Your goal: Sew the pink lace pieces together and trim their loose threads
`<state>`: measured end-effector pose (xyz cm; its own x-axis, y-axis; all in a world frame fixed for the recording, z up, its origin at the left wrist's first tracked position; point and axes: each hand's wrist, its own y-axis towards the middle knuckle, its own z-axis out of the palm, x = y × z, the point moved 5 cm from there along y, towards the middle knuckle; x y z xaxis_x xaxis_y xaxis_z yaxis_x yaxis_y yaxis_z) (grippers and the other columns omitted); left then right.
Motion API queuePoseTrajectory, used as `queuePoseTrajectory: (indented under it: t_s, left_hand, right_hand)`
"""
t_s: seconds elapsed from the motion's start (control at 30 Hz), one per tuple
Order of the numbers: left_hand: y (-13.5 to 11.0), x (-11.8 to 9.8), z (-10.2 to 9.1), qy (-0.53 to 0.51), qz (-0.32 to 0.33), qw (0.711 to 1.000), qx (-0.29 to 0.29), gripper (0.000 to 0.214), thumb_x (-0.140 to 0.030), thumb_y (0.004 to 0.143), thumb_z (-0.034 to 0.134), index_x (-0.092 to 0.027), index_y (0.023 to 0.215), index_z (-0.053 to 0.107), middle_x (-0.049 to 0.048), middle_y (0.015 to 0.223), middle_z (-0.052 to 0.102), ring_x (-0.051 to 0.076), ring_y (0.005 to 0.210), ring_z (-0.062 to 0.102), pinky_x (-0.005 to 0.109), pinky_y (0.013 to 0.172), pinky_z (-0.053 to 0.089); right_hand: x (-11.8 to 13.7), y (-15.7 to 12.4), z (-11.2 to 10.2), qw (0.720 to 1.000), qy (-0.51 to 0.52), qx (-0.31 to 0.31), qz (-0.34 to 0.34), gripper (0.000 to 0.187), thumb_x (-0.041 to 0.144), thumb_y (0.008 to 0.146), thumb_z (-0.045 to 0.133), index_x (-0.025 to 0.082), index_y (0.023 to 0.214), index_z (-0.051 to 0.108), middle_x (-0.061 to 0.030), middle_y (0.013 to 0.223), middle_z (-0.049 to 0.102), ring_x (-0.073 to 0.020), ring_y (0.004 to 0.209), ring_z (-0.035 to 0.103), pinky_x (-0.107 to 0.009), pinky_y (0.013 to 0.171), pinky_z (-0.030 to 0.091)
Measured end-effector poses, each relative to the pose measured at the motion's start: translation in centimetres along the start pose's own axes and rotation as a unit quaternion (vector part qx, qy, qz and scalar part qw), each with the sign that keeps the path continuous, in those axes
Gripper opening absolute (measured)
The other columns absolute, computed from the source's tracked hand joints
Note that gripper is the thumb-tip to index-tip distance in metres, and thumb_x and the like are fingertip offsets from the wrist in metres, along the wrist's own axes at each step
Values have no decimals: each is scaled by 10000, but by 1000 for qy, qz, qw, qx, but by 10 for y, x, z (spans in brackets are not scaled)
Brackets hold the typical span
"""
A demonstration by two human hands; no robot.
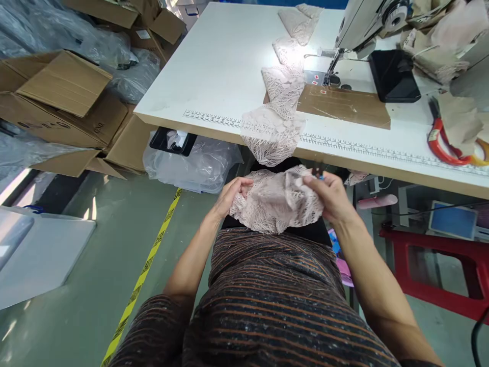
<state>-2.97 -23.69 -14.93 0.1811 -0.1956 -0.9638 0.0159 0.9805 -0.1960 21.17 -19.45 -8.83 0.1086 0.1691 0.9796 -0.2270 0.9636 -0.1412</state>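
Note:
A pale pink lace piece (pixel 267 201) lies bunched over my lap, below the table's front edge. At its left end my left hand (pixel 233 195) grips the lace with curled fingers. My right hand (pixel 330 196) pinches the right side between thumb and fingers. A small dark tool (pixel 318 171) with a bit of blue sticks out at the right fingertips; it is blurred and its kind is unclear. More lace pieces (pixel 280 89) run in a chain across the table from beside the needle area and hang over the front edge, just above my hands.
A sewing machine (pixel 361 30) stands on the white table (pixel 214 56), with a black phone-like object (pixel 395 76), cardboard strip (pixel 344 107) and red-handled scissors (pixel 443 142) to the right. Cardboard boxes (pixel 64 117) are at left, a plastic bin (pixel 191 168) under the table, a red stool (pixel 439 265) at right.

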Motion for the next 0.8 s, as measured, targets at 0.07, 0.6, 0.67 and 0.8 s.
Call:
queuePoseTrajectory:
  t_s: [0.07, 0.6, 0.67, 0.8]
  left_hand:
    - [-7, -3, -4, 35, 0, 998, 48, 586, -595, 729, 765, -142, 1094, 688, 52, 854, 660, 124, 692, 547, 238, 640, 452]
    - [-6, -23, 0, -90, 8, 968, -235, 731, -845, 843, 411, -239, 506, 182, -59, 451, 153, 89, 413, 218, 285, 419, 209]
    - [-6, -40, 13, -109, -26, 977, -181, 725, -857, 838, 407, -241, 524, 189, -59, 453, 163, 87, 402, 223, 284, 405, 219]
    - [-8, -59, 40, -127, -54, 985, -100, 728, -868, 823, 423, -240, 535, 196, -59, 431, 199, 77, 382, 237, 275, 389, 240]
  right_hand:
    - [9, 0, -14, 999, 27, -44, -10, 368, 505, 651, 844, 204, 769, 667, 10, 664, 627, -116, 521, 517, -259, 500, 426]
    - [26, 4, 6, 969, -105, -112, -193, 345, 574, 875, 647, 244, 966, 609, -13, 773, 558, -152, 661, 545, -285, 600, 462]
    - [34, 4, 16, 949, -138, -149, -243, 327, 551, 895, 632, 249, 1014, 595, -27, 832, 562, -170, 726, 569, -298, 644, 477]
    - [35, -1, 49, 939, -157, -110, -286, 212, 442, 930, 607, 241, 990, 573, -43, 886, 596, -172, 786, 585, -315, 732, 503]
